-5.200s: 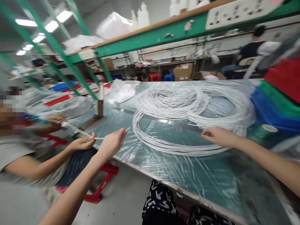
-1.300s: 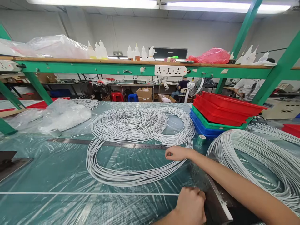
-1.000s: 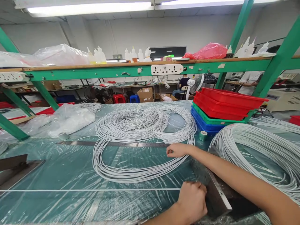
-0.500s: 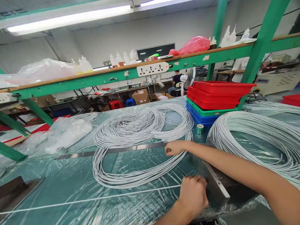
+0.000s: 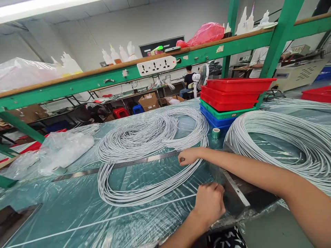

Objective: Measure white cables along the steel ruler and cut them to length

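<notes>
Two bare hands work at a long green table wrapped in clear plastic film (image 5: 64, 203). Spread over it, a big loose coil of thin white cable (image 5: 144, 151) lies in front of the person, and a second, heavier heap of white cable (image 5: 279, 137) sits to the right. Reaching across from the right, the right hand (image 5: 188, 155) is pinched shut on a strand of the front coil, just at the end of a long steel ruler (image 5: 116, 166) lying flat under the loops. Nearer the table edge, the left hand (image 5: 210, 204) is curled closed against a dark angled metal block (image 5: 234, 193), where one taut single white strand (image 5: 108, 220) running in from the left ends; its fingertips face away, so I cannot tell what they grip. Behind the coils stand stacked red, green and blue plastic trays (image 5: 230, 100), a small roll of green tape (image 5: 216, 133) and a crumpled clear plastic bag (image 5: 62, 150). Far off, a person sits at another bench.
</notes>
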`<state>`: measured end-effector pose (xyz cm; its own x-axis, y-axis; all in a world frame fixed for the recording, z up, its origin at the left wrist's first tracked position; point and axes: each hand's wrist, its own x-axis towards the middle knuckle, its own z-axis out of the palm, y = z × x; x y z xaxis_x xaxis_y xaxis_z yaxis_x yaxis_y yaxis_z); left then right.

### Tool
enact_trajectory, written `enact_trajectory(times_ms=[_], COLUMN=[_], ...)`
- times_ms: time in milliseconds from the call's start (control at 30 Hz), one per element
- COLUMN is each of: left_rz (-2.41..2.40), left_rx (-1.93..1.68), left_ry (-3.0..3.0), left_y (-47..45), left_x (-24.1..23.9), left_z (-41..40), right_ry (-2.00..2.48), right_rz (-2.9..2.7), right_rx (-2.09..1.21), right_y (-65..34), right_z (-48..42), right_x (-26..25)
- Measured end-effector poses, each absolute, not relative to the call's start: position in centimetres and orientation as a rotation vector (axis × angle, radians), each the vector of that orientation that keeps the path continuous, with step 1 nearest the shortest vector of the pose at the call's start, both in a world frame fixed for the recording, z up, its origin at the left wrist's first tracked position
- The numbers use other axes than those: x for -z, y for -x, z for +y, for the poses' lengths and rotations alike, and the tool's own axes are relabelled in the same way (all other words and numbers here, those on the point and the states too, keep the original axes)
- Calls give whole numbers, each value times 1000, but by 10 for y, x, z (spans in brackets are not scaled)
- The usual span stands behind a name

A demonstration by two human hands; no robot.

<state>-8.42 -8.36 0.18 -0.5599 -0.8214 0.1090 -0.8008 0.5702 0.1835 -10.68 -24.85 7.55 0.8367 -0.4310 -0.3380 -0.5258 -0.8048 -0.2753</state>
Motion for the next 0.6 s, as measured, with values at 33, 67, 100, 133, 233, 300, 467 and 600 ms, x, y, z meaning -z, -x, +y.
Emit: enact_trajectory(times_ms=[33, 67, 100, 133, 233, 300, 467, 600], left_rz=[-2619, -2619, -2619, -2617, -2615, -2619, -2623, -2608], left_rx=[170, 174, 178, 180, 178, 173, 163, 155], left_ry=[-1370, -1374, -1377, -1377, -1368, -1359, -1354, -1353], left_y=[85, 85, 85, 85, 85, 85, 85, 85], left_x=[-3, -3, -4, -5, -6, -6, -5, -5], left_z=[-83, -83, -83, -83, -83, -84, -84, -84], right_ry=[2658, 2660, 2662, 2664, 2666, 2668, 2640, 2629], right_rz=[721, 724, 726, 727, 725, 719, 686, 700], right_rx=[-369, -368, -365, -361, -349, -351, -356, -350], right_y=[107, 107, 107, 108, 107, 107, 106, 107], right_z=[-249, -250, -251, -252, -255, -258, -264, -264], right_x=[-75, -74, -73, -72, -69, -67, -63, -63])
